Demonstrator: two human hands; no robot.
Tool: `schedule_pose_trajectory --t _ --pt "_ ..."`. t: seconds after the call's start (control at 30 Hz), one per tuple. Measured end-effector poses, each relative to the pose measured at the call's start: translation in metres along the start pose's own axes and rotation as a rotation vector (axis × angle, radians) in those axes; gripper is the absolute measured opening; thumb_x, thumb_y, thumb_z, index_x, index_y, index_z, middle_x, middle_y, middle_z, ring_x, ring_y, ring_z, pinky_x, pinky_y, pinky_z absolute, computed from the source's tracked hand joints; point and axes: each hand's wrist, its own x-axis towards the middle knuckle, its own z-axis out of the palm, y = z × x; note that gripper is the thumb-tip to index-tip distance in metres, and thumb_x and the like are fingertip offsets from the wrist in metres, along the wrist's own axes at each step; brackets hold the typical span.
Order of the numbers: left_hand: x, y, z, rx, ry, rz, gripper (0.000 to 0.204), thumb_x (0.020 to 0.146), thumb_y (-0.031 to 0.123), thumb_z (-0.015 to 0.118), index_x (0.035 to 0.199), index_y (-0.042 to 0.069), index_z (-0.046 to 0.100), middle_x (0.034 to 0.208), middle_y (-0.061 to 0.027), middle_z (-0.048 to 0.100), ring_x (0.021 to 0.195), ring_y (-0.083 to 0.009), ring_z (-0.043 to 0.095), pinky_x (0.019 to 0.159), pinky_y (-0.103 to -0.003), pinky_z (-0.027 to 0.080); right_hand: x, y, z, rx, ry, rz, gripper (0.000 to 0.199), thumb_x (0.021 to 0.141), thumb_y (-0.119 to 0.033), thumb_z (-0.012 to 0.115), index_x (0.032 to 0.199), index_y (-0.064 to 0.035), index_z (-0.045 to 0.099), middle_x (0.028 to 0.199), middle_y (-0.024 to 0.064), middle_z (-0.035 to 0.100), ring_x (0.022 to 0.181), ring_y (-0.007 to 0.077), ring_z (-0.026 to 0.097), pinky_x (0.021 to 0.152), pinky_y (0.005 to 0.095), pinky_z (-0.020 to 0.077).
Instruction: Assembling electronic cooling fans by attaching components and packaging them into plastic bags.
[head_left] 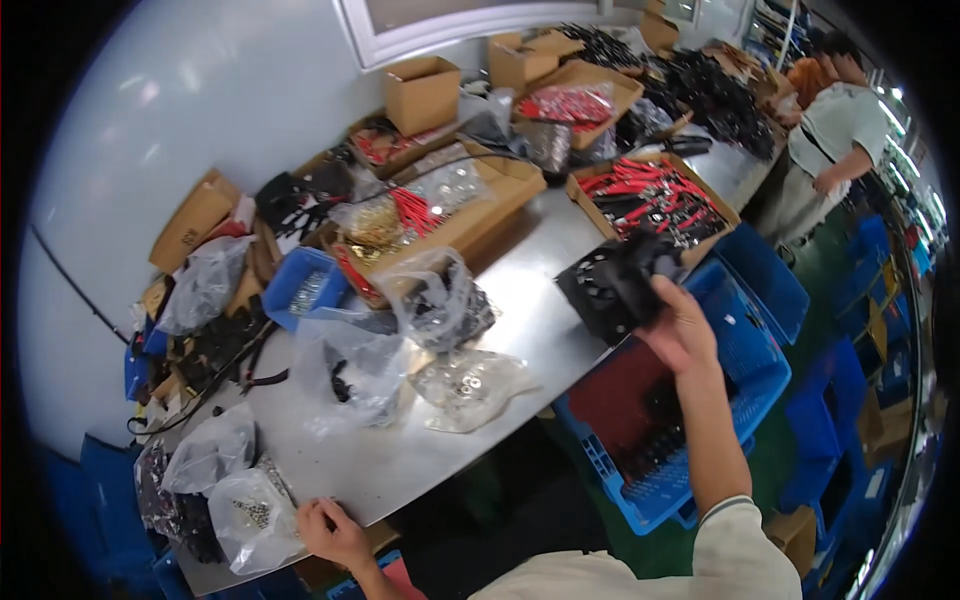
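Observation:
My right hand is raised over the table's right edge, closed around a black plastic housing with a round pattern of openings on its flat face. The housing is smeared by motion. Below it stands a blue plastic crate with a reddish-brown sheet and dark parts inside. My left hand is at the table's front edge, fingers curled; whatever they may hold is hidden. Beside it lies a clear plastic bag of small metal pieces.
The metal table carries a bag of washers, a blue bin of screws, pliers and a carton of red-and-black parts. Cardboard boxes line the wall. A person stands at the far right; blue crates stand on the floor.

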Motion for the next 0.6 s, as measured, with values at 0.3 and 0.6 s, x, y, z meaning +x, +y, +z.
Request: schedule_pose_trajectory --t 0.3,0.6 --pt "-0.007 0.005 0.004 -0.102 -0.028 0.033 0.010 0.084 0.001 0.059 0.076 -0.004 0.059 0.083 -0.0165 0.061 0.074 -0.0319 0.057 0.067 -0.038 0.045 0.094 0.051 0.066 -0.036 0.037 0.270 0.034 0.086 -0.017 0.068 0.115 -0.0044 0.057 0.110 0.0118 0.065 0.096 0.0272 0.065 0.084 0.0489 0.0532" --pt "-0.007 -0.017 0.010 -0.050 0.009 0.054 0.020 0.094 0.009 0.057 0.093 -0.010 0.062 0.093 -0.0204 0.065 0.080 -0.0309 0.061 0.073 -0.035 0.050 0.140 0.068 0.065 -0.663 0.054 -0.151 0.081 0.073 -0.041 0.078 0.119 0.0143 0.043 0.117 0.0232 0.056 0.100 0.0275 0.060 0.084 0.0365 0.0496"
